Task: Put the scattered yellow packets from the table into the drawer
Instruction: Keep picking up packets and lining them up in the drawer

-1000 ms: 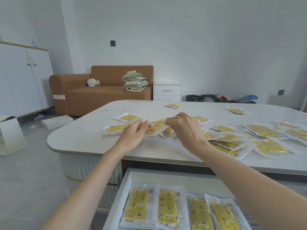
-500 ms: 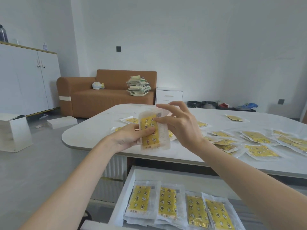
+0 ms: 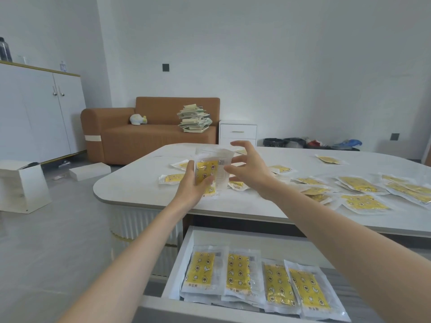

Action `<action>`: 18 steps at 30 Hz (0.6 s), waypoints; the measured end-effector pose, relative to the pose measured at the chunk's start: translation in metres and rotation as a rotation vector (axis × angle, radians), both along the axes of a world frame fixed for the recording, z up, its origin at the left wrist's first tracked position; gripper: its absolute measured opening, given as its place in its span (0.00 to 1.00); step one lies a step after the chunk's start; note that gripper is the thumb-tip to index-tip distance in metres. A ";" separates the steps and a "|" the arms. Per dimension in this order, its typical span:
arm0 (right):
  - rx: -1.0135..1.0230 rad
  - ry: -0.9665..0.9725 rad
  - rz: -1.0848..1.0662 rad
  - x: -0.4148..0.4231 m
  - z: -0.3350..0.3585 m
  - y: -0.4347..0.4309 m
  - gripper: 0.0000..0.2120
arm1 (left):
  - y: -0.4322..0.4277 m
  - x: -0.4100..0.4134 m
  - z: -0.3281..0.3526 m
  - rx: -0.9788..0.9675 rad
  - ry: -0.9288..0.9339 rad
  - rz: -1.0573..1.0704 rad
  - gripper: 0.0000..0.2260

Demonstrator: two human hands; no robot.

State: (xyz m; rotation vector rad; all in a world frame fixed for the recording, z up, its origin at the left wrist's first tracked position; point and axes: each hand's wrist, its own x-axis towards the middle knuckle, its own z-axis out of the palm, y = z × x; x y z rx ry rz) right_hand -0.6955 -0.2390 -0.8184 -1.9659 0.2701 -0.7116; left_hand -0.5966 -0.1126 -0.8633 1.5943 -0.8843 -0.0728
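My left hand point(image 3: 191, 186) grips an upright yellow packet point(image 3: 208, 171) in clear wrap above the white table point(image 3: 130, 190), its fingers curled round the packet's lower edge. My right hand point(image 3: 249, 167) hovers just right of the packet with fingers spread, apart from it. Several more yellow packets point(image 3: 360, 184) lie scattered over the table's right side, and a few point(image 3: 171, 178) lie behind my left hand. Below the table's edge the white drawer point(image 3: 186, 248) stands pulled out, with several yellow packets point(image 3: 242, 273) lying in a row inside.
A brown sofa point(image 3: 149, 134) with a paper stack point(image 3: 194, 118) stands behind the table. A white cabinet point(image 3: 35, 108) lines the left wall, white boxes point(image 3: 22, 185) sit on the floor, and a small white nightstand point(image 3: 238, 131) stands beside the sofa.
Both hands lifted a packet off the table and turned it upright. My right hand has since let go and opened, leaving the packet in my left hand alone.
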 end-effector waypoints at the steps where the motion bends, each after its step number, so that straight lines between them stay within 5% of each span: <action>1: -0.023 0.011 -0.009 0.001 -0.003 -0.001 0.23 | -0.002 0.001 -0.002 0.016 -0.004 -0.002 0.17; 8: -0.064 0.115 -0.075 0.005 -0.015 -0.006 0.17 | -0.011 0.006 -0.004 0.063 -0.021 0.059 0.23; 18: -0.116 0.080 -0.149 0.007 -0.014 -0.011 0.13 | -0.016 0.008 -0.004 -0.059 -0.046 0.155 0.14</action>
